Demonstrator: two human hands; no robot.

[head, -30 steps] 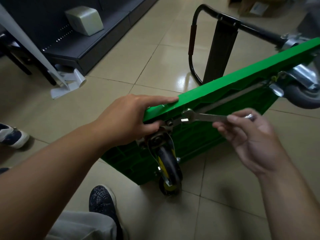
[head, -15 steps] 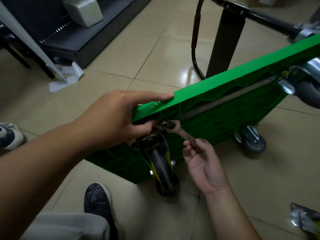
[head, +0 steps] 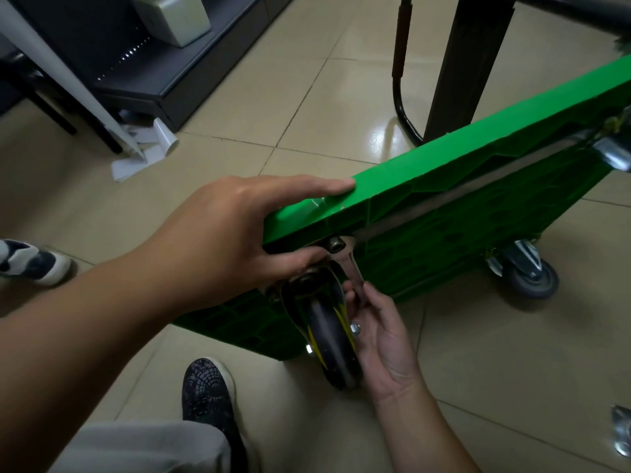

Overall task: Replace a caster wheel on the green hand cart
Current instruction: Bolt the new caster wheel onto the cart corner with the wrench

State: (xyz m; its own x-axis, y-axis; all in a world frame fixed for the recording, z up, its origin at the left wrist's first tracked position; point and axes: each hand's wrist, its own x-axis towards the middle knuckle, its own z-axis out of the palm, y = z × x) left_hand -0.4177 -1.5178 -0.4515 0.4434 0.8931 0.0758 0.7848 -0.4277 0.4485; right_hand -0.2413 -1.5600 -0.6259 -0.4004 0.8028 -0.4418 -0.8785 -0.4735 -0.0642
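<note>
The green cart (head: 478, 158) stands tipped on edge; left hand (head: 232, 240) grips its corner, right hand (head: 379, 332) fingers closed around the wrench (head: 350, 264) beside the black-and-yellow wheel (head: 333, 339).

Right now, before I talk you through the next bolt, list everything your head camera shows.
Green plastic hand cart deck: one, green, tipped on edge on the floor.
Black-and-yellow caster wheel: one, near corner of the deck's underside.
Grey rubber caster wheel: one, grey, far right, touching the floor.
Steel wrench: one, silver, on a bolt above the near caster.
Black tubular cart handle: one, behind the deck.
Loose metal bracket: one, silver, floor, right edge.
Pale box: one, on dark shelf.
Dark shoe: one, bottom centre.
Left hand: gripping deck corner.
Right hand: holding wrench.
</note>
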